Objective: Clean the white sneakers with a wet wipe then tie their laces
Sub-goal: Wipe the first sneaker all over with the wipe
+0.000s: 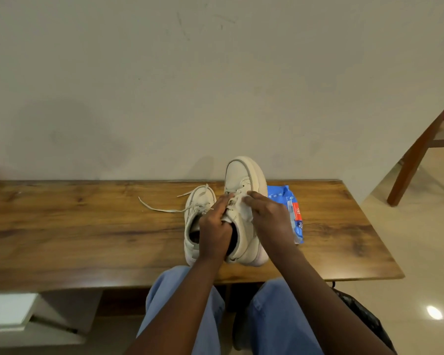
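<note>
Head view shows the wiping step. The left hand (213, 226) grips the raised sneaker (241, 175) at its collar with curled fingers, toe tipped toward twelve o'clock. The right hand (267, 216) bunches a wet wipe (244, 210) against the eyelet row. Next, I judge, comes steady rubbing, then the second sneaker (201, 194) at nine o'clock, its lace (159, 208) trailing loose. A blue wipe pack (292, 208) lies at three o'clock on the wooden desk (87, 226), which stands against a plain wall (215, 85). A chair (420, 149) stands at two o'clock.
</note>
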